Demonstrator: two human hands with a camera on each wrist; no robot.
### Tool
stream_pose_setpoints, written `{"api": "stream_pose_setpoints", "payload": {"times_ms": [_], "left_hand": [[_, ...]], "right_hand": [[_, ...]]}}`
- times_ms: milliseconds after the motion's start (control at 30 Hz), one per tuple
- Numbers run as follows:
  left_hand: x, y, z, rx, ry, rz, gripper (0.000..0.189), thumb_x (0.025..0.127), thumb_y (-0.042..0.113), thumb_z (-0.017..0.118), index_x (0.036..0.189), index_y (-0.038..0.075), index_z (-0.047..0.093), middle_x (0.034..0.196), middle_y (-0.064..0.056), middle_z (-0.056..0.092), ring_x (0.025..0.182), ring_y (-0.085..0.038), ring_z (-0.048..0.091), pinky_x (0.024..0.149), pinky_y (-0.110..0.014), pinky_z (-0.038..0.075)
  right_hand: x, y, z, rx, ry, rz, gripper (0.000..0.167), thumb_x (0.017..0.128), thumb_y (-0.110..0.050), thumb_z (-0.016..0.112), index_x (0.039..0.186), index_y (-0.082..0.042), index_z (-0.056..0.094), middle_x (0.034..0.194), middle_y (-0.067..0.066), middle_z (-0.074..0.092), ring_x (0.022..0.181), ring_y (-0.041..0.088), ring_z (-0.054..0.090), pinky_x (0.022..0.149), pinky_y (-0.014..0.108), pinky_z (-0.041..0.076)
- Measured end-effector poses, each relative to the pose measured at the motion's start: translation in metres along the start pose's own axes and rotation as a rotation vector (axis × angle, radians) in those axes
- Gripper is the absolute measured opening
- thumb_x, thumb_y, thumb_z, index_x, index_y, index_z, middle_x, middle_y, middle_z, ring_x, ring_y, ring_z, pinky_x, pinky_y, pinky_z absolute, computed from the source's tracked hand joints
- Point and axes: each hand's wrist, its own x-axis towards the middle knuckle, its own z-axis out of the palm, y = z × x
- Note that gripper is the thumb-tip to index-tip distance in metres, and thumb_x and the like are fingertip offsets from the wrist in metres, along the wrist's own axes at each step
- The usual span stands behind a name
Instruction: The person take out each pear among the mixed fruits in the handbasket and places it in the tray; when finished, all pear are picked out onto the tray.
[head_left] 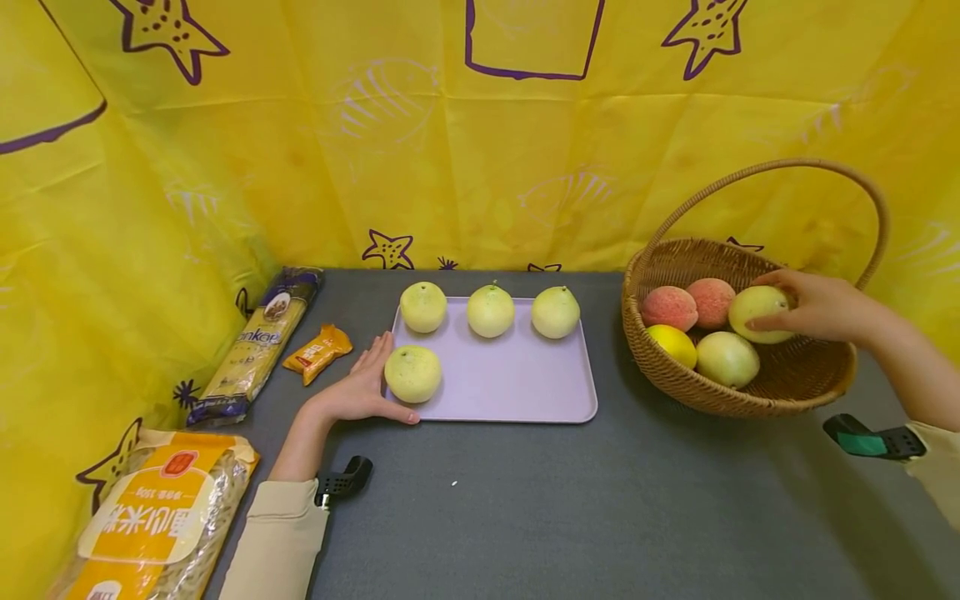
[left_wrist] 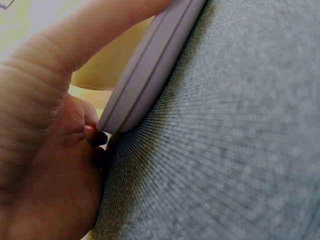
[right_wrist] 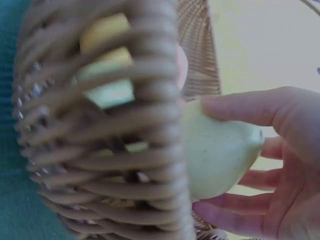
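Observation:
My right hand [head_left: 828, 308] grips a round pale green fruit [head_left: 759, 315] inside the wicker basket [head_left: 795, 392], thumb on one side and fingers on the other. In the right wrist view that fruit [right_wrist: 217, 150] tapers towards my palm, partly behind the basket wall [right_wrist: 110, 165]. Two peaches [head_left: 670, 309], a yellow fruit [head_left: 672, 346] and another pale green fruit [head_left: 727, 360] lie beside it. My left hand [head_left: 360, 390] rests with straight fingers along the left edge of the lilac tray [head_left: 510, 375], its thumb at the front corner. Several pale yellow-green fruits [head_left: 413, 374] stand on the tray.
Left of the tray lie a small orange packet [head_left: 318, 353], a long noodle packet [head_left: 258, 346] and a large orange-and-clear bag [head_left: 153, 517]. The basket's tall handle [head_left: 787, 165] arches above it. Behind the grey table [head_left: 570, 508] hangs a yellow patterned cloth [head_left: 450, 167].

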Motion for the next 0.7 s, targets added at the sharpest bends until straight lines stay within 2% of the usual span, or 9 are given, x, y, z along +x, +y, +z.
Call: {"api": "stream_pose_setpoints", "payload": {"times_ms": [133, 333, 467, 500, 600, 700], "left_hand": [[-0.001, 0.0, 0.0, 0.005, 0.002, 0.002, 0.142, 0.065, 0.052, 0.086, 0.152, -0.003, -0.01, 0.159, -0.024, -0.013, 0.146, -0.037, -0.011, 0.115, -0.055, -0.004], [-0.001, -0.001, -0.001, -0.005, -0.003, -0.011, 0.141, 0.066, 0.053, 0.086, 0.153, -0.002, -0.011, 0.159, -0.024, -0.013, 0.145, -0.04, -0.011, 0.114, -0.058, -0.003], [-0.001, -0.001, 0.0, -0.014, -0.009, -0.021, 0.141, 0.066, 0.053, 0.085, 0.153, -0.001, -0.011, 0.159, -0.024, -0.013, 0.144, -0.045, -0.01, 0.113, -0.061, -0.002], [-0.001, -0.001, 0.0, -0.013, -0.008, -0.017, 0.141, 0.066, 0.053, 0.086, 0.153, -0.001, -0.011, 0.159, -0.024, -0.013, 0.144, -0.044, -0.01, 0.113, -0.061, -0.002], [0.0, -0.002, 0.0, -0.011, -0.006, -0.013, 0.141, 0.066, 0.053, 0.086, 0.153, -0.001, -0.011, 0.159, -0.024, -0.013, 0.145, -0.043, -0.01, 0.113, -0.06, -0.002], [0.0, -0.003, 0.0, -0.006, -0.003, -0.012, 0.141, 0.065, 0.054, 0.086, 0.153, -0.001, -0.011, 0.159, -0.023, -0.013, 0.145, -0.041, -0.011, 0.114, -0.059, -0.002]], "right_hand": [[-0.006, -0.01, 0.002, 0.062, 0.014, 0.036, 0.072, 0.089, -0.044, 0.068, 0.14, 0.0, 0.042, 0.129, 0.039, 0.046, 0.11, 0.056, 0.045, 0.081, 0.066, 0.038], [-0.015, -0.027, 0.009, 0.187, 0.021, 0.057, 0.075, 0.092, -0.046, 0.064, 0.148, -0.007, 0.034, 0.134, 0.034, 0.044, 0.113, 0.053, 0.048, 0.077, 0.06, 0.042], [-0.019, -0.038, 0.014, 0.281, 0.018, 0.062, 0.074, 0.093, -0.044, 0.063, 0.151, -0.01, 0.03, 0.138, 0.029, 0.04, 0.113, 0.049, 0.05, 0.074, 0.049, 0.046], [-0.02, -0.041, 0.015, 0.306, 0.022, 0.059, 0.073, 0.094, -0.043, 0.063, 0.151, -0.011, 0.031, 0.138, 0.028, 0.04, 0.112, 0.047, 0.051, 0.073, 0.045, 0.046], [-0.024, -0.048, 0.018, 0.393, 0.041, 0.046, 0.067, 0.095, -0.037, 0.063, 0.15, -0.013, 0.032, 0.137, 0.021, 0.041, 0.102, 0.026, 0.059, 0.07, 0.034, 0.049], [-0.025, -0.055, 0.023, 0.537, 0.059, 0.019, 0.059, 0.096, -0.027, 0.062, 0.148, -0.016, 0.035, 0.133, 0.01, 0.043, 0.092, 0.009, 0.059, 0.07, 0.029, 0.053]]}}
